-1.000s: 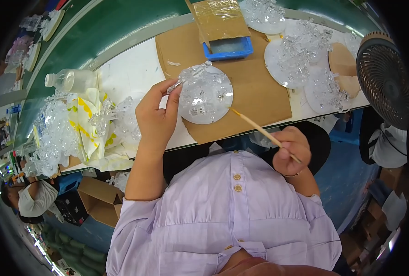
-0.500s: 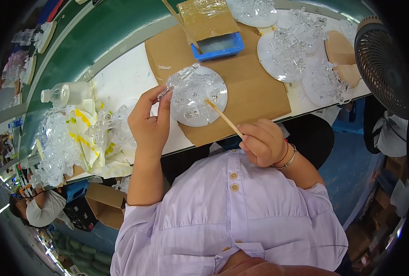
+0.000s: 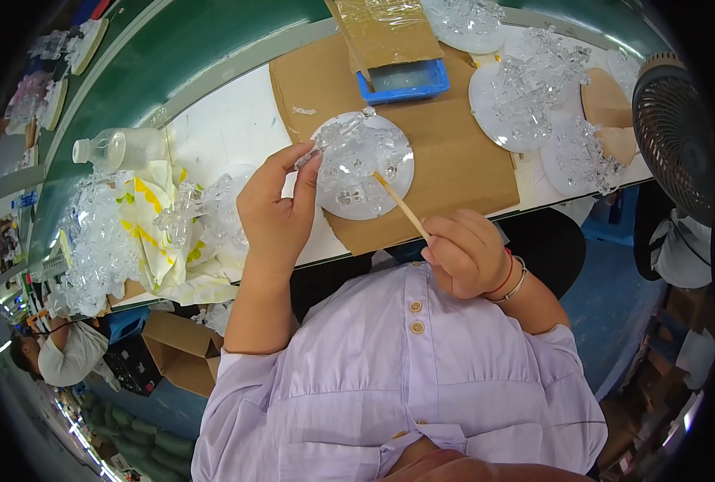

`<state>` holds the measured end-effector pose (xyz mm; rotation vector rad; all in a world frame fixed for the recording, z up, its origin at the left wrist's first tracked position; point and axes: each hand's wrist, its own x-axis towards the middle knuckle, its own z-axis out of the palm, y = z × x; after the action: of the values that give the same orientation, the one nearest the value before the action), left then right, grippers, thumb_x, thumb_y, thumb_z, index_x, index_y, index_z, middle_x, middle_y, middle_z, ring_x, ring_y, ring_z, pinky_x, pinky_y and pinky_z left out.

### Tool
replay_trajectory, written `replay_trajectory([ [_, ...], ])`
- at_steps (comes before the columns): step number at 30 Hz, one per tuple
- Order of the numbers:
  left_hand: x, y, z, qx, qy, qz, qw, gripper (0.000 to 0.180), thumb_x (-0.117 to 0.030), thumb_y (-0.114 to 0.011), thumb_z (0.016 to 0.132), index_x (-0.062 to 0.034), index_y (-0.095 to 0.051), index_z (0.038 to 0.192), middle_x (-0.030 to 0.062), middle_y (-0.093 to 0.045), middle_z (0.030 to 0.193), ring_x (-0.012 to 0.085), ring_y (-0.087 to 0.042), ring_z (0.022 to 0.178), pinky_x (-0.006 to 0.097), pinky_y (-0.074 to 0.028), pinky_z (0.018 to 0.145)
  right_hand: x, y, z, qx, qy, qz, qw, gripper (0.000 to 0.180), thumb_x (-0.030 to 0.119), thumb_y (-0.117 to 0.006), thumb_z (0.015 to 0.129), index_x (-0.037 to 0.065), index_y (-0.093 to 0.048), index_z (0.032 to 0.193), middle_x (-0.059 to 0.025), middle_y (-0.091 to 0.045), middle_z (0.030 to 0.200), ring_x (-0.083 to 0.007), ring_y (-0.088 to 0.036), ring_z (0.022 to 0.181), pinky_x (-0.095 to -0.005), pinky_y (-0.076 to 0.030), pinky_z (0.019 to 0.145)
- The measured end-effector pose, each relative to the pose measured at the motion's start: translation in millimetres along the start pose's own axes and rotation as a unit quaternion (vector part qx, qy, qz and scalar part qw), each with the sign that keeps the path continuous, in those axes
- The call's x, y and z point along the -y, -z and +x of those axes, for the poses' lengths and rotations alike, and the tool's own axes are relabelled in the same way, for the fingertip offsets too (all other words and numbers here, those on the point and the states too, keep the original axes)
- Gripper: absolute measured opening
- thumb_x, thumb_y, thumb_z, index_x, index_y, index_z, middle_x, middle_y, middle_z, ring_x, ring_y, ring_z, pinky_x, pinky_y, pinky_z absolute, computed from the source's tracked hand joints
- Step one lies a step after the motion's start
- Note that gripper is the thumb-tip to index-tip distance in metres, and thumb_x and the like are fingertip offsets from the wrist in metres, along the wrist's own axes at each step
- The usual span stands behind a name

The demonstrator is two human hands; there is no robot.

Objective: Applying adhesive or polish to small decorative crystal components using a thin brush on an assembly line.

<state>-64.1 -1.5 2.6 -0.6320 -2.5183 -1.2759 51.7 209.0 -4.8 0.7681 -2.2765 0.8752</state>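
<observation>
My left hand [image 3: 283, 197] pinches a clear plastic piece [image 3: 343, 132], a long shape that slants over the left rim of a round, clear-white disc [image 3: 373, 210]. Small transparent parts stand on that disc. My right hand [image 3: 463, 251] grips a thin wooden brush [image 3: 406, 210] near its rear end. The brush's yellowish tip reaches the disc's surface, or hovers just over it; I cannot tell which. Beneath the disc lies a flat sheet of brown cardboard [image 3: 454, 177] on the white table.
Behind the disc stands a blue tray [image 3: 410, 93], partly covered by wrapped cardboard [image 3: 394, 36]. More discs with clear parts [image 3: 518, 104] sit at the right, near a black fan [image 3: 679, 132]. At the left are a bottle [image 3: 124, 150], a patterned cloth [image 3: 158, 233] and heaped clear pieces [image 3: 92, 249].
The whole view has shifted slightly, so the table things appear a little farther right. Both hands keep their grips, and the brush tip stays near the same part of the disc.
</observation>
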Motion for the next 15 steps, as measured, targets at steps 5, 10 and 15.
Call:
replay_trajectory([
  [5, 2, 0, 0, -0.004, 0.0, 0.005, 1.0, 0.015, -0.009, -0.071, 0.082, -0.0037, -0.068, 0.095, 0.0105, -0.069, 0.085, 0.0207, -0.067, 0.075, 0.028, -0.052, 0.069, 3, 1, 30, -0.001, -0.04, -0.016, 0.999, 0.022, -0.001, -0.067, 0.077, 0.0, -0.049, 0.091, -0.0165, -0.061, 0.08, -0.0273, -0.055, 0.056, -0.0352, -0.043, 0.047],
  [10, 3, -2, 0, -0.019, -0.021, -0.009, 1.0, 0.014, -0.009, -0.071, 0.081, -0.0052, -0.069, 0.094, 0.0092, -0.07, 0.085, 0.0217, -0.067, 0.074, 0.029, -0.052, 0.067, -13, 2, 53, 0.006, -0.09, -0.033, 0.995, 0.018, -0.001, -0.067, 0.08, 0.001, -0.051, 0.088, -0.0128, -0.06, 0.073, -0.0278, -0.058, 0.057, -0.0344, -0.044, 0.048],
  [15, 5, -4, 1, -0.023, -0.042, 0.005, 0.999, 0.013, -0.01, -0.071, 0.08, -0.0061, -0.069, 0.093, 0.0079, -0.069, 0.085, 0.0228, -0.066, 0.072, 0.03, -0.052, 0.064, -14, -5, 69, -0.043, -0.105, -0.105, 0.988, 0.016, 0.004, -0.068, 0.081, 0.003, -0.052, 0.081, -0.0071, -0.052, 0.064, -0.0243, -0.05, 0.051, -0.0337, -0.039, 0.046],
])
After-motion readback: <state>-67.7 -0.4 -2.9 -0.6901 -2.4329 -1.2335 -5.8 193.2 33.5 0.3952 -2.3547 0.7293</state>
